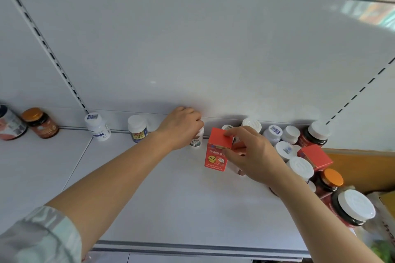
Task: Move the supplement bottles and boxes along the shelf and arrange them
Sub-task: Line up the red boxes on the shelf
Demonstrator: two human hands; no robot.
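Observation:
My left hand [181, 126] wraps over the top of a small white bottle [196, 141] standing at the back of the white shelf [171, 198]. My right hand [254, 156] grips a red box [215, 156] with a yellow cartoon figure, standing upright just right of that bottle. A white bottle with a blue and yellow label [137, 128] and another white bottle [97, 127] stand along the back wall to the left. A crowd of white-capped bottles [299, 166] and a second red box [315, 157] fills the right end.
Two dark bottles, one with an orange cap [40, 123], stand on the neighbouring shelf section at far left. A large dark jar with a white lid [352, 207] sits at the front right. An orange panel [363, 166] borders the right side. Slotted uprights run up the back wall.

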